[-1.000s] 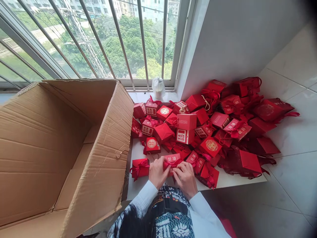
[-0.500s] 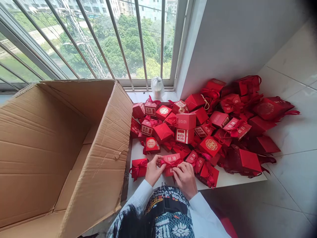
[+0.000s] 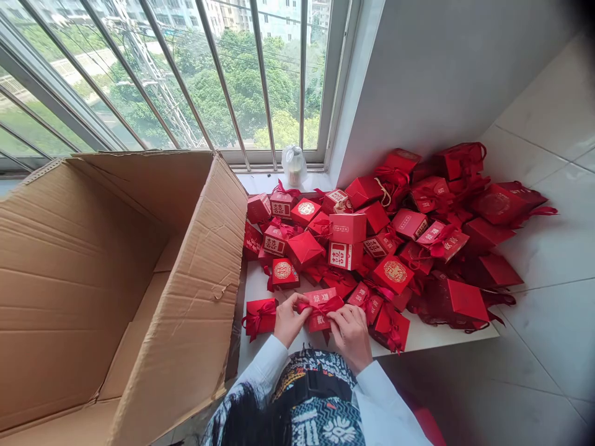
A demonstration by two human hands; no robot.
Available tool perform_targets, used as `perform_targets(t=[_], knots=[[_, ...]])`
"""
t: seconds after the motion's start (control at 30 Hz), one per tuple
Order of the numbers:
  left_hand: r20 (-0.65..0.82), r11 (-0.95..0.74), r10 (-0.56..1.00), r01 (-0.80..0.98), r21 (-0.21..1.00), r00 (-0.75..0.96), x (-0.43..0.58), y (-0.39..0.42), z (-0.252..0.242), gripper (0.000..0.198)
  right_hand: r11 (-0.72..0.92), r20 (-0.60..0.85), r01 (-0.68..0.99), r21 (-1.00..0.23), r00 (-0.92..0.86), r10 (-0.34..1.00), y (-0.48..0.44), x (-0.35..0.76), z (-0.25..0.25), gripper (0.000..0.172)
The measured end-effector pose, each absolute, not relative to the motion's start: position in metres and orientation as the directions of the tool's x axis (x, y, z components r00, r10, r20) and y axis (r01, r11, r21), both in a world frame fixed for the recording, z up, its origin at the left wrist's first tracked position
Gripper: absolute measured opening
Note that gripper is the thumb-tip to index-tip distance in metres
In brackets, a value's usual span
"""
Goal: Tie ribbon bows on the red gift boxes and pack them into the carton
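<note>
Red gift box (image 3: 320, 322): left hand (image 3: 289, 321), right hand (image 3: 349, 337), grip apparently shut on ribbon (image 3: 320, 305); white tile (image 3: 543, 260), barred window (image 3: 274, 80).

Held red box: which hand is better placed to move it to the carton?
Left, probably: the left hand is on the ribbon of the red box, nearer the cardboard carton; the right hand is on the far side.

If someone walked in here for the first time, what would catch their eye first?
The heap of red gift boxes and bags dominates, spilling across the right of the view beside a barred window. A large open cardboard carton fills the left. At bottom centre, the left hand and right hand grip a red ribboned box.
</note>
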State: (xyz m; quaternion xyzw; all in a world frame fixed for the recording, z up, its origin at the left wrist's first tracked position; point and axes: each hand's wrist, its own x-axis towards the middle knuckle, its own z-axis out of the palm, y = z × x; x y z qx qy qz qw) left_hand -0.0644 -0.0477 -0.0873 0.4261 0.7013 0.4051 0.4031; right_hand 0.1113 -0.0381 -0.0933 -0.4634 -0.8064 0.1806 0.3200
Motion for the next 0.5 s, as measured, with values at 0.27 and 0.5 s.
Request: perform_targets(t=[0.27,0.5], knots=[[-0.496,0.501,0.825,-0.053,0.864,-0.271,-0.072,-0.053,-0.101,0.056,-0.062,-0.081,0.358,-0.932,-0.037,0.996,-0.015,0.138,-0.119,0.039],[-0.574,0.568,0.792,-0.091,0.818,-0.210,-0.074,-0.052,-0.119,0.044,-0.191,-0.234,0.190,-0.963,-0.237,0.943,-0.001,0.124,-0.134,0.049]])
